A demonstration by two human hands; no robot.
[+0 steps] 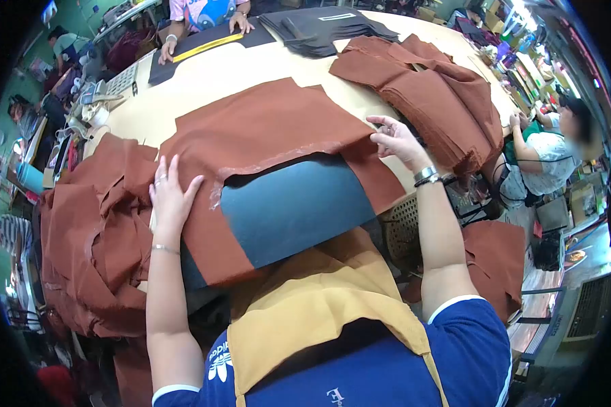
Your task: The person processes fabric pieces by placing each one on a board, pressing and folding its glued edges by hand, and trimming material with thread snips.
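The reddish-brown cloth panel (265,122) lies at the near side of the bench (217,78), over a dark board (299,214) that shows through the panel's deep curved cut-out and beyond its lower left edge. Pale streaks (278,160) run along the curved edge; whether they are chalk, glue or something else cannot be told.

The left hand (170,199) is spread wide, its fingers laid on the panel's left side. A flat, light palm suits this cloth best, since hard fingertip pressure would probably drag it into ripples. The right hand (402,144) is partly curled at the panel's right edge, thumb and fingers close together; whether it pinches the cloth cannot be told. Any tension there should be gentle and even, matched by the left, so that the curve does not stretch out of shape. Keeping fingers off the streaked edge would avoid smearing it.

A crumpled heap of the same cloth (81,230) sits just beside the left hand, and a folded brown pile (428,95) lies beyond the right; both could snag a trailing sleeve or corner. The wearer's mustard apron (319,305) is close to the board's near edge. Across the bench, another person (207,13) has both hands by a yellow strip (207,49), near stacked dark sheets (326,30).
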